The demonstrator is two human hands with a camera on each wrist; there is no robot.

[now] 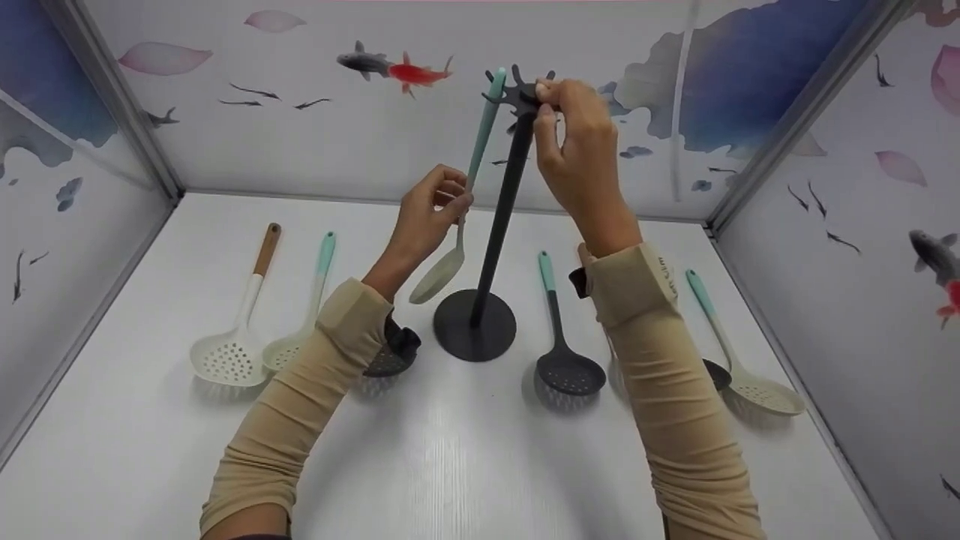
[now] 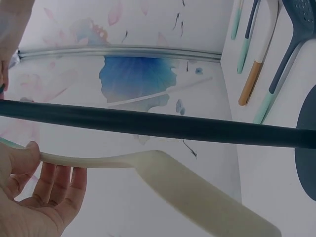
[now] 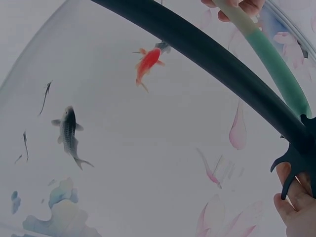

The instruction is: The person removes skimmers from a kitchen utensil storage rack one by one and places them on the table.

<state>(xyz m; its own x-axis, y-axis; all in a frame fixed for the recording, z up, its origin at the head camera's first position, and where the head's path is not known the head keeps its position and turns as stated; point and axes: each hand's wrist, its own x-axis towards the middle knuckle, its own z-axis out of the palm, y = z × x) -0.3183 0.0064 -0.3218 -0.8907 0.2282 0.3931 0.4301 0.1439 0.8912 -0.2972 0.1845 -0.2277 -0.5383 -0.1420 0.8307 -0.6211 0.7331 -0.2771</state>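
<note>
My left hand (image 1: 431, 214) holds a cream spatula (image 1: 442, 276) by the lower part of its mint-green handle (image 1: 484, 131), its blade hanging down. The handle's tip is up at the hooks of a dark utensil stand (image 1: 504, 217), overlapping one of them in the head view. With thumb and fingers, my right hand (image 1: 583, 139) grips the hooked top of the stand. The stand is tilted in the head view, its round base (image 1: 475, 337) low on the table. In the left wrist view the spatula's smooth blade (image 2: 197, 192) lies beside the dark pole (image 2: 163, 123).
Left on the white table (image 1: 450, 450) lie a white skimmer (image 1: 229, 360) with a brown handle, a mint-handled one (image 1: 281, 352) and a dark one (image 1: 390, 365) partly behind my sleeve. To the right are a dark skimmer (image 1: 570, 373) and a cream slotted utensil (image 1: 761, 394). Printed walls enclose the table.
</note>
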